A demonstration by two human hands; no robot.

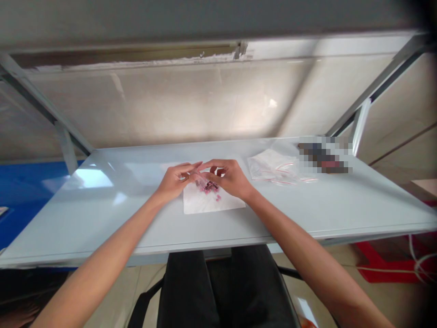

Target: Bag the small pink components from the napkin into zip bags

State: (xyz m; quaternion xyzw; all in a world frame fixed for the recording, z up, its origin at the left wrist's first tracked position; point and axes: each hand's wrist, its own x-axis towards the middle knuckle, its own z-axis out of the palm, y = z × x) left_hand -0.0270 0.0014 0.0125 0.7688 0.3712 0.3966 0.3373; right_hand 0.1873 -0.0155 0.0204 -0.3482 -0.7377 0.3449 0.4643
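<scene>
My left hand (174,181) and my right hand (228,176) meet above a white paper sheet (201,204) on the pale grey table (307,205). Between their fingertips is a small clear plastic bag (202,178), which both hands appear to pinch. Small pink and dark parts (211,188) lie in a loose cluster on the sheet, just below my right fingers. Some of the cluster is hidden behind the bag and fingers.
A pile of clear zip bags (272,166) with red seal lines lies to the right of the sheet. Beyond it is a pixelated, unreadable object (324,155). A metal-framed shelf sits above the table, a blue surface (30,200) lies left, and a red crate (382,259) sits low right.
</scene>
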